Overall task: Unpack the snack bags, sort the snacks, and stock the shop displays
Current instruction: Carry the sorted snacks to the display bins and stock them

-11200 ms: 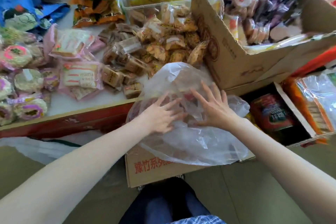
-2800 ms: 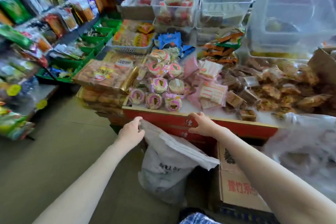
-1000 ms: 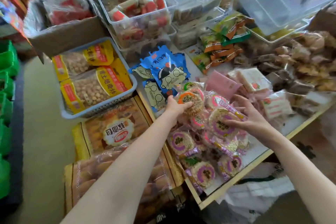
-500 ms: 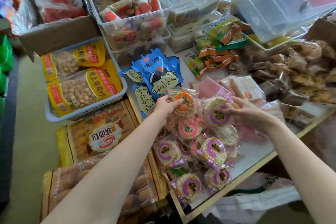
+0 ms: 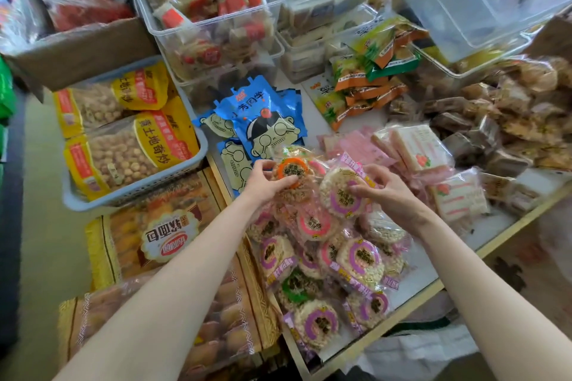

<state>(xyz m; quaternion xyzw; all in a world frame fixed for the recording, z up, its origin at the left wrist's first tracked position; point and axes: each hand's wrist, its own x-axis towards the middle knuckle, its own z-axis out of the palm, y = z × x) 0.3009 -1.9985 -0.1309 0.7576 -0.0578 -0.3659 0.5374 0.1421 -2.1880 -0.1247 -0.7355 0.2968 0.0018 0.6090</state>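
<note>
The blue packet (image 5: 265,116) reads 芳同学 above a cartoon face. The yellow bag (image 5: 130,151) in the grey basket carries 黄土地奇炒. The bread pack (image 5: 167,238) shows 软面包, upside down. Round cake labels are too blurred to read.

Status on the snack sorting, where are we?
Done: the clear bins hold wrapped snacks, and blue packets and pink wafer packs lie grouped on the table. In hand: the left hand grips an orange-label rice cake, the right hand a purple-label one. Left: the mixed rice cake pile, colours unsorted.
</note>
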